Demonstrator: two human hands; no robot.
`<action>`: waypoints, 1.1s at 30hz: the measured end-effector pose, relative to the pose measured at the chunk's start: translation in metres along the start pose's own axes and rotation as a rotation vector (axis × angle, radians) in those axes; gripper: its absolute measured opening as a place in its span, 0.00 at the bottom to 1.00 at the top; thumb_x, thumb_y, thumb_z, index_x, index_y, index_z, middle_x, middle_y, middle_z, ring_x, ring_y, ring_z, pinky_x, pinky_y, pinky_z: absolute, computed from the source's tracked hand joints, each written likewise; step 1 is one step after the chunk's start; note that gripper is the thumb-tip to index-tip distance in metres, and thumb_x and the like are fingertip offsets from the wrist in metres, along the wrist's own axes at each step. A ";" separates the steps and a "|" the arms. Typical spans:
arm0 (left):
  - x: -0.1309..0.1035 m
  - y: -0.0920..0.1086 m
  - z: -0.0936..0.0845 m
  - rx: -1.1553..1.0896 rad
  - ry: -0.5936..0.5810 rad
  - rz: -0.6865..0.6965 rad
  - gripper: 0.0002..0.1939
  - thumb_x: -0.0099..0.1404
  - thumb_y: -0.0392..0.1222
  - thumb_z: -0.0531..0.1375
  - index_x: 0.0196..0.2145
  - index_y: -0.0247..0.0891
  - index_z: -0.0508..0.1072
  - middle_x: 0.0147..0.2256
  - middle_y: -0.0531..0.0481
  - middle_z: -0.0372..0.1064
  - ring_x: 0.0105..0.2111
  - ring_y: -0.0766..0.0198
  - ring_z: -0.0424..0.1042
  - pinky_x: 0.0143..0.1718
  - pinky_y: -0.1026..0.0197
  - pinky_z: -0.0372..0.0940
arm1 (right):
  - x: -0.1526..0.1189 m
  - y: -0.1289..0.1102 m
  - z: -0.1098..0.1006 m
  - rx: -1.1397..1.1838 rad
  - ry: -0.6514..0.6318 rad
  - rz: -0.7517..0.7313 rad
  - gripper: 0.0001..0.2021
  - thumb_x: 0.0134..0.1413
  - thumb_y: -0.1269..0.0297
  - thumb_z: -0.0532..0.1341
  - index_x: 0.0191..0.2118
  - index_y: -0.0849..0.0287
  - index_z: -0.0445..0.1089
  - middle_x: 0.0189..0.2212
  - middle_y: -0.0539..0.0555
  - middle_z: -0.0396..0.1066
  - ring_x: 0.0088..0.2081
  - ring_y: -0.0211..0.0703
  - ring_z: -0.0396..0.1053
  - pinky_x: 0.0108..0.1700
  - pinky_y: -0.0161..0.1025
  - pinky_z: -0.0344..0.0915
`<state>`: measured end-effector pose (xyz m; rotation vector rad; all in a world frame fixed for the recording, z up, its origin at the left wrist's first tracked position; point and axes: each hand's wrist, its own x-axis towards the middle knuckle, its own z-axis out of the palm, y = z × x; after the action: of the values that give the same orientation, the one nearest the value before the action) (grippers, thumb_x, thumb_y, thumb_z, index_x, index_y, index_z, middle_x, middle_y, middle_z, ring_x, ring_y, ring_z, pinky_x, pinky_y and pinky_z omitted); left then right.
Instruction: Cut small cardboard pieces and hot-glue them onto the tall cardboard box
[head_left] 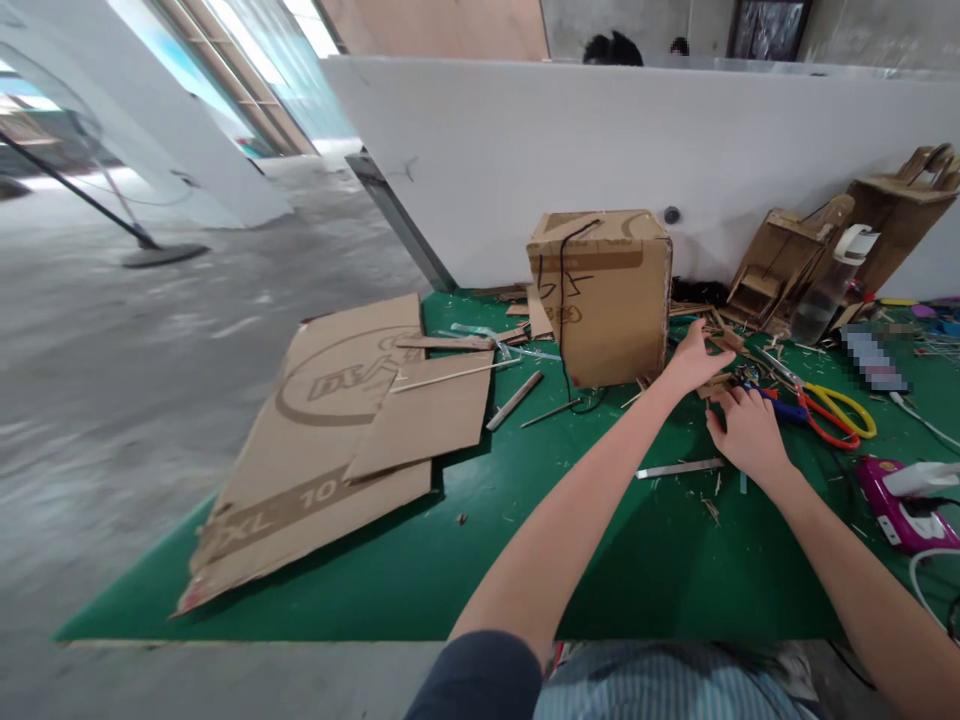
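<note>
The left hand (697,362) has spread fingers; the right hand's (752,430) grip I cannot tell. Brushing the scissors (802,386) at its two o'clock could nick it.

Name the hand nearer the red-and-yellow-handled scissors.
Right. The right hand is just left of the scissors in the picture; the left hand is farther left and farther forward, beside the cardboard box.

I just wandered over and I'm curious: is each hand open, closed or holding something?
Left hand: open, thumb and fingers apart, at the cardboard scraps.
Right hand: fingers bent, near the same scraps; whether it grips anything cannot be told.
</note>
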<state>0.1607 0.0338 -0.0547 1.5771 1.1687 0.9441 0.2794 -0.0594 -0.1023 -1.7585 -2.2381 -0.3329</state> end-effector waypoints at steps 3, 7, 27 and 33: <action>-0.048 0.003 -0.011 -0.032 -0.081 0.198 0.42 0.63 0.42 0.62 0.68 0.36 0.46 0.65 0.33 0.53 0.59 0.52 0.65 0.57 0.52 0.65 | -0.001 0.001 -0.002 -0.002 0.000 0.005 0.13 0.62 0.60 0.53 0.45 0.59 0.70 0.41 0.60 0.71 0.43 0.54 0.63 0.42 0.46 0.55; -0.125 -0.006 -0.054 0.258 -0.103 0.368 0.41 0.64 0.42 0.61 0.68 0.44 0.46 0.65 0.39 0.55 0.62 0.51 0.61 0.62 0.46 0.59 | -0.001 0.001 -0.003 -0.028 -0.036 -0.011 0.12 0.62 0.60 0.54 0.42 0.59 0.70 0.41 0.61 0.70 0.44 0.55 0.62 0.42 0.47 0.54; -0.163 -0.084 -0.154 0.828 0.108 0.015 0.39 0.64 0.47 0.55 0.67 0.32 0.46 0.64 0.31 0.54 0.64 0.40 0.56 0.61 0.38 0.56 | 0.013 0.023 -0.015 -0.099 0.093 -0.017 0.25 0.56 0.62 0.58 0.60 0.58 0.63 0.55 0.62 0.66 0.54 0.62 0.58 0.51 0.53 0.53; -0.181 -0.072 -0.144 0.849 0.288 0.186 0.36 0.63 0.39 0.56 0.66 0.36 0.50 0.59 0.33 0.61 0.58 0.43 0.64 0.54 0.41 0.63 | 0.063 0.027 -0.017 -0.113 -0.205 -0.349 0.38 0.44 0.72 0.59 0.66 0.63 0.56 0.55 0.63 0.70 0.57 0.61 0.58 0.56 0.55 0.48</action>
<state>-0.0378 -0.0992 -0.0938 2.2957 1.7966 0.8524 0.2930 -0.0014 -0.0637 -1.5054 -2.7288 -0.3700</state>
